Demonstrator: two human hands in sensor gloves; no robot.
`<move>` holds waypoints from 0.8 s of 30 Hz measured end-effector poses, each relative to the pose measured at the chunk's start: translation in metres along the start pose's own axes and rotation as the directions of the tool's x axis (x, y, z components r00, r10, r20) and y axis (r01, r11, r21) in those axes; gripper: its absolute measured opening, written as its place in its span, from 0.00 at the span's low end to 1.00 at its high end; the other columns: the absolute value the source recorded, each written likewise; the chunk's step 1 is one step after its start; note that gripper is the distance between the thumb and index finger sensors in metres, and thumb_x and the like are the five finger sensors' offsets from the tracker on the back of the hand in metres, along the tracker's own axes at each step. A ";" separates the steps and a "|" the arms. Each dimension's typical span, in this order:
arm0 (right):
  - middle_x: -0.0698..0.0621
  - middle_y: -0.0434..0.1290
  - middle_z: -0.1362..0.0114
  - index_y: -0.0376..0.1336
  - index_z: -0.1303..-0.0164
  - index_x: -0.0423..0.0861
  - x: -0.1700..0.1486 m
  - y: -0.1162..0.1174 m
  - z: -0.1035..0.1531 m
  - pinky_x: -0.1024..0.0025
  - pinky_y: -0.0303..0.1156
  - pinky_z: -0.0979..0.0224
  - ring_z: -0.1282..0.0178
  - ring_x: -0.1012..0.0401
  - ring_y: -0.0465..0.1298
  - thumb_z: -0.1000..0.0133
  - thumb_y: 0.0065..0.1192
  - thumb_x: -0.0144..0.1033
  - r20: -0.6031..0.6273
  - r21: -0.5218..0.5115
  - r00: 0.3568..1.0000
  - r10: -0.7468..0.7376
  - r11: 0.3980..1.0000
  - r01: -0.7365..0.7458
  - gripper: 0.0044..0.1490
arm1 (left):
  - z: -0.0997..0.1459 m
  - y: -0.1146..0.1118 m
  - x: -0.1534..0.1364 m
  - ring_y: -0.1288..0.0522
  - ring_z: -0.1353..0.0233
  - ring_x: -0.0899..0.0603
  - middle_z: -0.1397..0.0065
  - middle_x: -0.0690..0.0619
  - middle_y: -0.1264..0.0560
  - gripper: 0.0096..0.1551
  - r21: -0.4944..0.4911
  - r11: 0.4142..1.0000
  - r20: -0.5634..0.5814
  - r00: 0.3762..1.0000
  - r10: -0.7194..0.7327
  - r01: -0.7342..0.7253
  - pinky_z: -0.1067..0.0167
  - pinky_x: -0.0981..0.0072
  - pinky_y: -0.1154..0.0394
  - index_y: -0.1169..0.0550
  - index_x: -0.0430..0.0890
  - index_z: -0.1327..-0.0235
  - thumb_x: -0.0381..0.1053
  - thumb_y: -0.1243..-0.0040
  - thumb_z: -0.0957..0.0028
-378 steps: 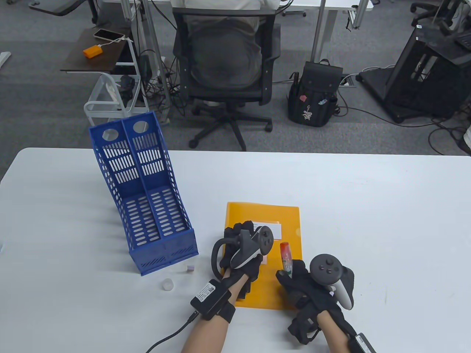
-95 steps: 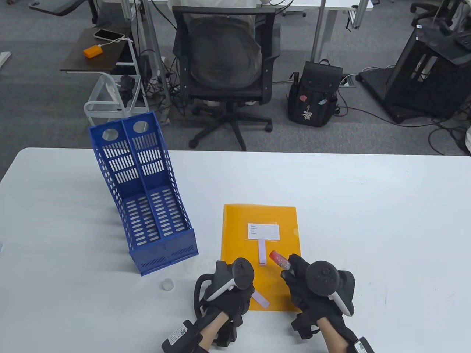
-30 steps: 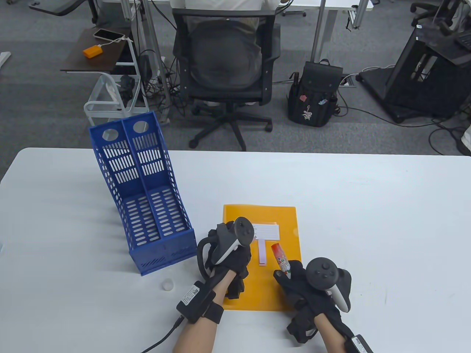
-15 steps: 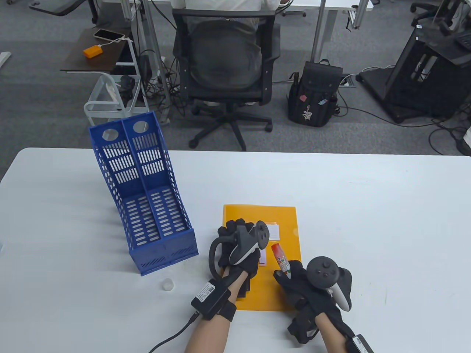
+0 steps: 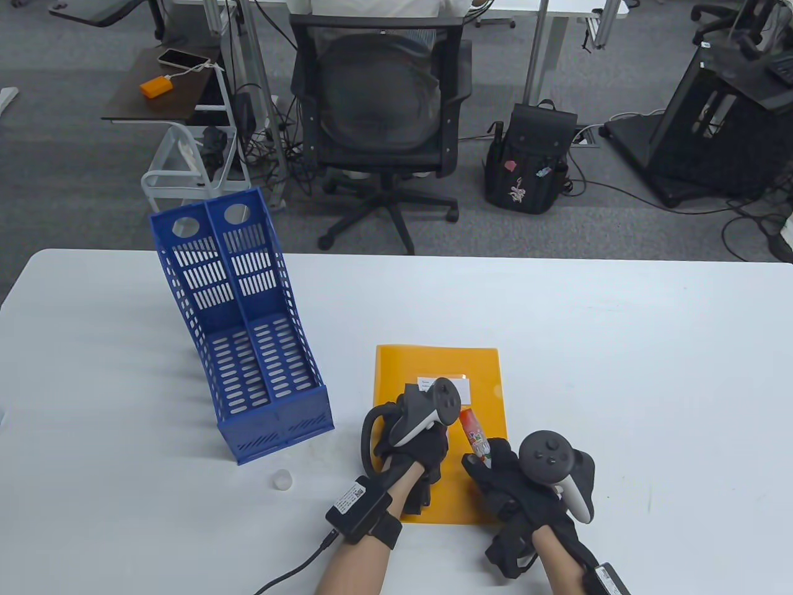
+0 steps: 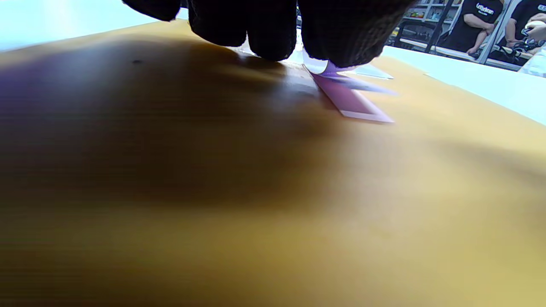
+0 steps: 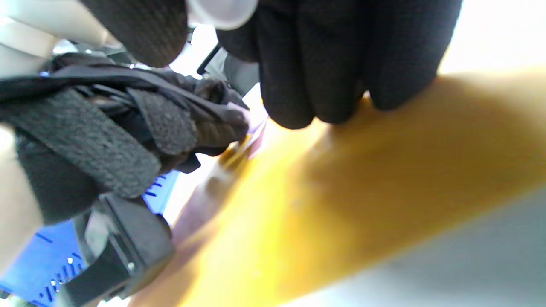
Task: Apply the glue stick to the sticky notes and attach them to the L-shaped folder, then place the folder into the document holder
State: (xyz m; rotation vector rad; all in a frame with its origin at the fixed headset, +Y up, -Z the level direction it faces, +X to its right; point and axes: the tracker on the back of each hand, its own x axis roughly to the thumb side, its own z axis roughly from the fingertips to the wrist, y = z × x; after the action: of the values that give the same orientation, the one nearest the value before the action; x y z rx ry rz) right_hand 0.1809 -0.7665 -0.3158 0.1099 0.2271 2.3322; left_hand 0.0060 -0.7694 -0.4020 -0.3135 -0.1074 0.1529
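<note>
The right hand (image 5: 514, 477) is nearest, at about 5 o'clock of the orange folder (image 5: 477, 372); its fingers are curled around the glue stick (image 5: 476, 437), which points to about 11 o'clock with the red end up. The left hand (image 5: 412, 443) lies on the folder's near-left part, just beside the glue stick; in the left wrist view its fingertips (image 6: 273, 30) press down on the folder and touch a lilac sticky note (image 6: 354, 100), whose one end curls up under a fingertip; whether the fingers pinch the note or only press it, I cannot tell. The folder lies flat on the white tabletop (image 5: 619, 372), with a white label (image 5: 461, 387) partly hidden behind the left tracker. At 9 o'clock of the left wrist a small clear cap (image 5: 282, 480) stands on the tabletop, near the front of the blue document holder (image 5: 248, 347); the holder has two compartments and stands at 10 o'clock of the folder, apart from it. Beyond the far edge there are a black office chair (image 5: 384, 111) and a black backpack (image 5: 530, 161) on the floor.
</note>
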 end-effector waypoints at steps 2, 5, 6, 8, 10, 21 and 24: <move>0.37 0.75 0.36 0.58 0.35 0.34 0.000 0.000 0.000 0.48 0.74 0.41 0.37 0.43 0.75 0.41 0.55 0.51 0.000 0.002 1.000 -0.001 1.000 0.001 0.38 | 0.001 0.000 0.000 0.39 0.18 0.37 0.18 0.48 0.37 0.22 -0.011 1.000 0.000 1.000 -0.007 0.007 0.25 0.33 0.43 0.29 0.53 0.37 0.51 0.41 0.45; 0.37 0.75 0.36 0.58 0.35 0.34 0.000 0.000 0.000 0.48 0.74 0.41 0.37 0.43 0.74 0.41 0.55 0.51 0.000 0.002 1.000 -0.004 1.000 0.004 0.38 | 0.002 0.000 0.000 0.40 0.18 0.38 0.17 0.49 0.38 0.22 -0.019 1.000 -0.004 1.000 -0.012 0.012 0.25 0.33 0.44 0.29 0.53 0.37 0.51 0.41 0.45; 0.37 0.75 0.36 0.58 0.35 0.34 0.000 0.000 0.000 0.48 0.74 0.41 0.37 0.43 0.74 0.41 0.55 0.51 0.000 0.003 1.000 -0.004 1.000 0.004 0.38 | 0.002 0.000 0.000 0.41 0.18 0.38 0.17 0.49 0.39 0.22 -0.023 1.000 -0.004 1.000 -0.012 0.011 0.25 0.33 0.44 0.29 0.52 0.37 0.51 0.41 0.45; 0.37 0.75 0.36 0.58 0.35 0.34 0.000 0.000 0.000 0.48 0.74 0.41 0.37 0.43 0.74 0.41 0.55 0.51 -0.001 0.003 1.000 -0.005 1.000 0.005 0.38 | 0.003 -0.001 0.000 0.41 0.18 0.38 0.17 0.49 0.39 0.22 -0.026 1.000 -0.005 1.000 -0.016 0.015 0.25 0.33 0.44 0.29 0.52 0.37 0.51 0.41 0.45; 0.37 0.75 0.36 0.58 0.35 0.34 -0.001 0.000 0.000 0.48 0.74 0.41 0.37 0.43 0.74 0.41 0.55 0.51 -0.001 0.003 1.000 -0.006 1.000 0.006 0.38 | 0.004 -0.001 0.001 0.41 0.17 0.38 0.17 0.49 0.40 0.22 -0.027 0.999 -0.006 1.000 -0.025 0.025 0.25 0.33 0.44 0.29 0.52 0.37 0.52 0.41 0.45; 0.37 0.75 0.36 0.58 0.35 0.34 -0.001 0.000 0.000 0.48 0.74 0.41 0.37 0.43 0.74 0.41 0.55 0.52 -0.001 0.004 1.000 -0.007 1.000 0.007 0.38 | 0.007 -0.002 0.002 0.45 0.17 0.37 0.16 0.49 0.44 0.23 -0.054 0.998 -0.020 1.000 -0.015 0.014 0.24 0.33 0.47 0.30 0.51 0.37 0.51 0.43 0.44; 0.37 0.75 0.36 0.58 0.35 0.34 -0.001 -0.001 0.000 0.48 0.74 0.41 0.37 0.43 0.74 0.41 0.55 0.52 -0.003 0.005 1.000 -0.010 1.000 0.010 0.38 | 0.007 -0.002 0.002 0.45 0.17 0.37 0.16 0.49 0.44 0.23 -0.058 0.998 -0.020 1.000 -0.015 0.014 0.24 0.33 0.47 0.30 0.51 0.37 0.51 0.43 0.44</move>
State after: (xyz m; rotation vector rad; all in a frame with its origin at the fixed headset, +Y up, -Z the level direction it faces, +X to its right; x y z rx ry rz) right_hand 0.1818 -0.7667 -0.3162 0.1079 0.2341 2.3218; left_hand 0.0078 -0.7689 -0.3950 -0.3721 -0.0939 0.1326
